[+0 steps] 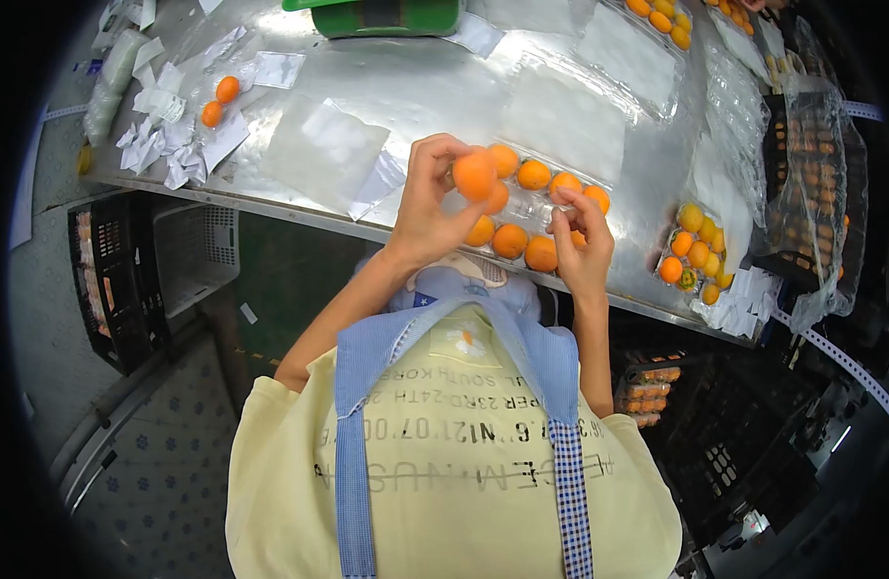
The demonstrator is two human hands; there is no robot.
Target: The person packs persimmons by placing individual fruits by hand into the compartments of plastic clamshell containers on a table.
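Observation:
My left hand [427, 203] has its fingers and thumb closed round an orange [474, 176], lifted above the left end of a clear plastic tray [527, 207]. More oranges lie in the tray in a back row [533, 175] and a front row [509, 241], with bare plastic showing between them. My right hand [584, 246] is over the tray's right part, its fingers curled close to the thumb beside an orange partly covered by the hand. Whatever its fingertips pinch is too small to make out.
Two loose oranges [220, 102] lie by crumpled paper [174, 145] at the left. A green container [387, 17] stands at the back. To the right are a filled fruit pack [695, 253] and a crate under plastic film [811, 183]. The metal table's front edge [300, 214] is near my body.

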